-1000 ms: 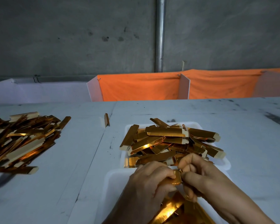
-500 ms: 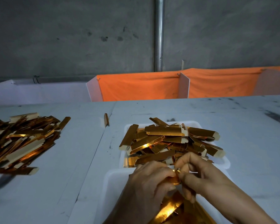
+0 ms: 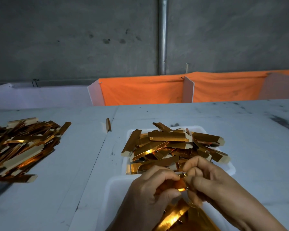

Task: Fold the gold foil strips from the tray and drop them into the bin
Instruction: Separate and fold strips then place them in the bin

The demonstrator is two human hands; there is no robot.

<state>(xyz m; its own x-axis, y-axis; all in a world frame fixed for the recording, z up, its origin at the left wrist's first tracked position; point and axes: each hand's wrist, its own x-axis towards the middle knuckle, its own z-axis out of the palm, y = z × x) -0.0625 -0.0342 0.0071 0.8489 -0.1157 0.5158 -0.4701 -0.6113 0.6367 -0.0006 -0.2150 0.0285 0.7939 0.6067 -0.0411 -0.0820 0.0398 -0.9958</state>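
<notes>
Both my hands are in front of me, low over the near white tray (image 3: 110, 189), working one gold foil strip (image 3: 180, 185) between them. My left hand (image 3: 150, 192) has thumb and curled fingers pinching the strip's left part; my right hand (image 3: 212, 182) pinches its right end, fingertips bunched tight against the left ones. The strip is mostly buried under my fingers, so I can't tell how far it is creased. Under my wrists, more gold foil (image 3: 173, 217) glints inside that near tray. Just beyond my knuckles sits the far tray (image 3: 230, 169), heaped with a pile of strips (image 3: 170, 144) lying criss-cross, some poking over its rim. Off to my left, a second heap of strips (image 3: 22, 147) lies straight on the white table (image 3: 257, 139), and one lone strip (image 3: 108, 125) lies between the heaps. Orange cloth (image 3: 140, 90) hangs behind the table.
</notes>
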